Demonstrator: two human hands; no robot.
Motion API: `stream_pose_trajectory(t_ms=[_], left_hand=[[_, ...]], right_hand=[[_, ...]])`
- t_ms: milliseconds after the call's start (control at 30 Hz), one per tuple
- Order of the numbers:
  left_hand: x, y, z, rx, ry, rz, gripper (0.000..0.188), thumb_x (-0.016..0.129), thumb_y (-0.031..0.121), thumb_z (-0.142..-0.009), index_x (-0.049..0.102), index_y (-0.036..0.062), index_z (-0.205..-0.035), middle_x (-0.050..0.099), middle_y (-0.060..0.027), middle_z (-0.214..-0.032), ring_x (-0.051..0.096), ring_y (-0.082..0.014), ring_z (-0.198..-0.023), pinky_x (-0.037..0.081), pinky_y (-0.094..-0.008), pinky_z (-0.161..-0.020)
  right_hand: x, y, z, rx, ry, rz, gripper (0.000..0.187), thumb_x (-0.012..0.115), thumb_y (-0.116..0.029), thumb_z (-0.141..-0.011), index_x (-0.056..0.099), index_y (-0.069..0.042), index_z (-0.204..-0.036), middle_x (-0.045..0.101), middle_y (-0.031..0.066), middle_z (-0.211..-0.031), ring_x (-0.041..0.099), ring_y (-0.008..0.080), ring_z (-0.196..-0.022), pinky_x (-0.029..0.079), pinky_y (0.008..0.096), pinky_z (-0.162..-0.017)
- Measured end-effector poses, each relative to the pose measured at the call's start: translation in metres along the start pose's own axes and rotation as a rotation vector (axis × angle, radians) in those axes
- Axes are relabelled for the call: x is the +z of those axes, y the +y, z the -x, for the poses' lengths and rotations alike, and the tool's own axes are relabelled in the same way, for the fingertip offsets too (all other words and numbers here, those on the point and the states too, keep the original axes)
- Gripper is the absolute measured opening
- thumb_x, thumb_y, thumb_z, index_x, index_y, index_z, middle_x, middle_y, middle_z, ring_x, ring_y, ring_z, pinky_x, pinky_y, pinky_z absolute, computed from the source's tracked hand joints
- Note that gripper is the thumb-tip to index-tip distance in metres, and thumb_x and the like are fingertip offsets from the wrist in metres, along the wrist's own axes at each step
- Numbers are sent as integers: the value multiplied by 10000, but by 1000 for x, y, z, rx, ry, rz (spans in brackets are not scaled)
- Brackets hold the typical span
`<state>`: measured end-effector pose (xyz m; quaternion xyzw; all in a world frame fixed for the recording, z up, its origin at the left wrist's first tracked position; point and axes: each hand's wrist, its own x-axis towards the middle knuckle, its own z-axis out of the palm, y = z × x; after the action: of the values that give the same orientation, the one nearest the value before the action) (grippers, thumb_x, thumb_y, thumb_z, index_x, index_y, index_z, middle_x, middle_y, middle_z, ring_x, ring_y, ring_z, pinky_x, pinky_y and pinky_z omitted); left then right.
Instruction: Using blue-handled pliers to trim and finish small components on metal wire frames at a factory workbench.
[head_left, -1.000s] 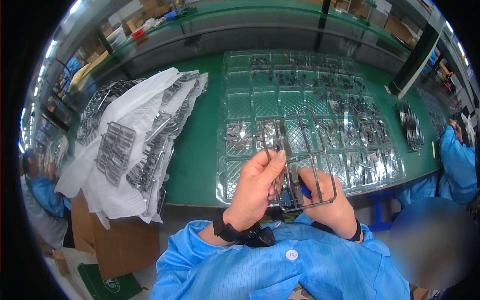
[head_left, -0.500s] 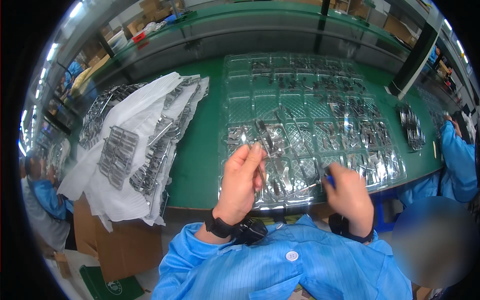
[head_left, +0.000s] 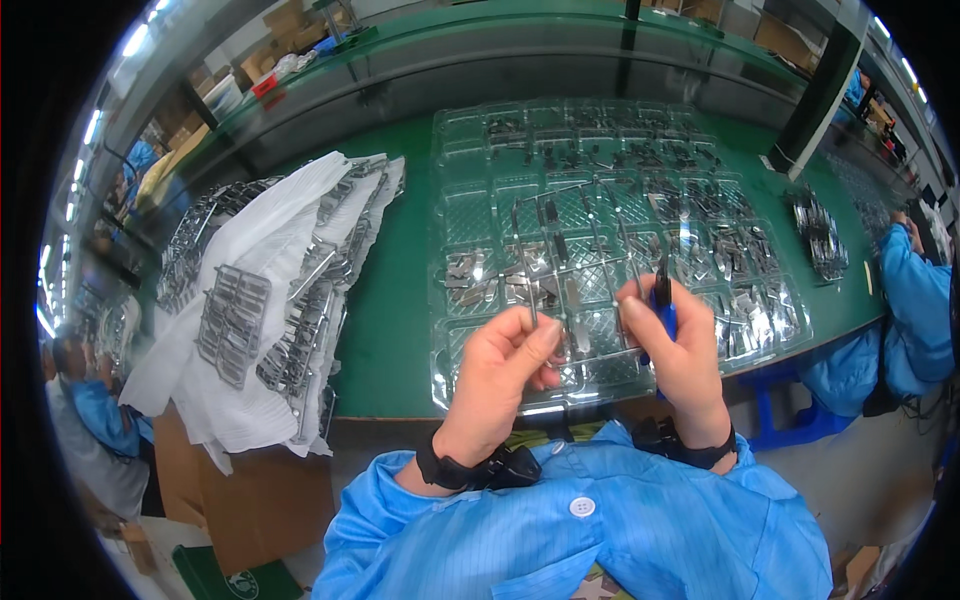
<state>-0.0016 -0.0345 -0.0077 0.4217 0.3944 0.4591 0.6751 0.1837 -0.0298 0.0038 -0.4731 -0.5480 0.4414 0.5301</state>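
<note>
My left hand (head_left: 505,365) is closed, thumb and fingers pinching the left bar of a thin grey sprue frame (head_left: 524,262). A few flat dark pieces still hang inside the frame. My right hand (head_left: 675,350) is closed round blue-handled nippers (head_left: 664,318), their dark tip pointing away from me. Its thumb and fingertips also meet the frame's right bar. Both hands hold the frame over a clear plastic compartment tray (head_left: 472,205). Small dark and silvery pieces lie in many of the tray's compartments.
To the left, white wrapping sheets (head_left: 240,260) lie among stacked shiny sprue frames (head_left: 238,322). Another bundle of frames (head_left: 820,235) sits at the right on the green table (head_left: 385,330). A dark post (head_left: 815,105) stands behind it. Co-workers in blue sleeves (head_left: 910,305) are at both sides.
The frame has turned to lie more squarely and flatter before me. My right hand has come left and upward from a blur onto the frame's right bar; my left hand has shifted slightly.
</note>
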Motion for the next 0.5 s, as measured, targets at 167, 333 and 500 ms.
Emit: stream_pose_trajectory(t_ms=[167,333,500], left_hand=[[-7,5,-2,51,98,228,146,565,187,-923,563,62,-848,583,-12,-733,525,-55,-583,416,-169,-536],[-3,5,0,28,47,312,155,564,187,-923,570,47,-856,577,-16,-734,523,-61,-588,428,-178,-529],[-1,4,0,0,19,303,148,565,175,-921,576,39,-863,576,-15,-730,523,-52,-590,439,-178,-529]], right_hand=[[-11,2,14,-145,-62,501,179,638,-138,-827,580,-13,-940,612,88,-746,596,187,-649,455,298,-571],[10,6,23,-286,-250,774,303,669,-174,-778,575,-9,-1013,629,156,-864,617,329,-778,495,392,-639],[14,9,19,-344,-271,741,337,670,-151,-769,560,21,-1037,626,166,-871,614,343,-751,491,406,-637]])
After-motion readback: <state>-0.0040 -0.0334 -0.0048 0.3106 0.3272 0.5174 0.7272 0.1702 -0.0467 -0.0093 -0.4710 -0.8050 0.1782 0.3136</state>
